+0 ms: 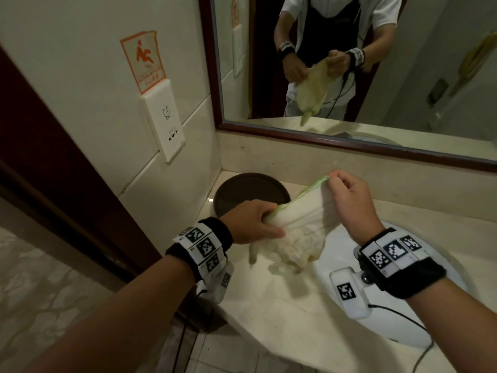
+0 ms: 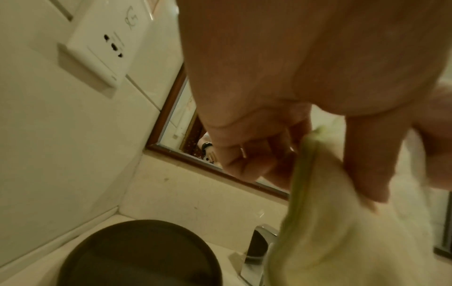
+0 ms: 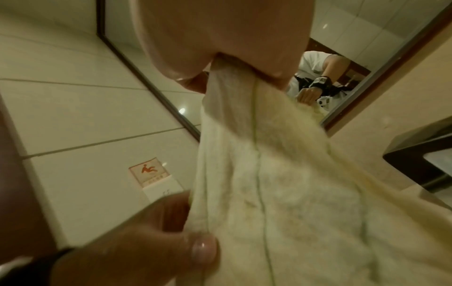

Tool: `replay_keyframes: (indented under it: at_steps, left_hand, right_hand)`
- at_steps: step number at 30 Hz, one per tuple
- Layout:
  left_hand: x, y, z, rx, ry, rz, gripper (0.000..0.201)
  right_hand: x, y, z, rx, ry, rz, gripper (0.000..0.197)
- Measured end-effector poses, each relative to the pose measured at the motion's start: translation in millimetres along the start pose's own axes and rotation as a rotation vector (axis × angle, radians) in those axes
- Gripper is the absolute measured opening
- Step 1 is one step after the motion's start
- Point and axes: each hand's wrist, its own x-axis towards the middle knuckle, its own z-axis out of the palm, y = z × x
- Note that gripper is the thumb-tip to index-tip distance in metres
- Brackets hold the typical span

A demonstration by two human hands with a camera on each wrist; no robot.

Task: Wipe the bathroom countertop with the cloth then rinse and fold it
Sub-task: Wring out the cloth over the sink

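Left hand (image 1: 252, 220) and right hand (image 1: 349, 200) each pinch the cloth (image 1: 298, 227) (green-edged); it hangs above the countertop (image 1: 269, 313).

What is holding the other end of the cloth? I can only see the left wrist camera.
Observer: The right hand pinches the far top corner of the cloth, higher than the left hand.
Operator: Is the cloth lying flat?
Observer: No. Its lower part droops in a bunch beside the white sink basin. I cannot tell whether it touches.
Operator: Is there anything on the wall I'm missing?
Observer: Yes, an orange slip-warning sign.
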Motion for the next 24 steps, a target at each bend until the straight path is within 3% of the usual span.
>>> replay_keyframes:
  at_steps: [6, 10, 14, 16, 18, 21, 24]
  left_hand:
    - [-2, -14, 3, 0.026, 0.031, -0.077, 0.039]
    - [-5, -18, -4, -0.071, -0.06, -0.074, 0.017]
    - [-6, -17, -11, -0.068, -0.189, -0.123, 0.031]
    - [-5, -14, -17, 0.0, -0.272, -0.158, 0.031]
    - [-6, -15, -21, 0.142, -0.314, -0.181, 0.023]
    - [-12, -20, -22, 0.302, -0.336, -0.227, 0.018]
    - [-11, -22, -18, 0.213, -0.228, -0.242, 0.017]
  right_hand:
    - [8, 26, -13, -0.049, -0.072, 0.115, 0.037]
    - [7, 35, -19, -0.024, -0.131, 0.14, 0.039]
    - [4, 37, -25, 0.018, -0.196, 0.184, 0.027]
    - [2, 40, -29, 0.019, -0.216, 0.208, 0.02]
    - [0, 44, -32, 0.053, -0.215, 0.244, 0.026]
    - [-2, 50, -39, 0.093, -0.176, 0.282, 0.019]
    - [-3, 61, -38, 0.082, -0.175, 0.314, 0.018]
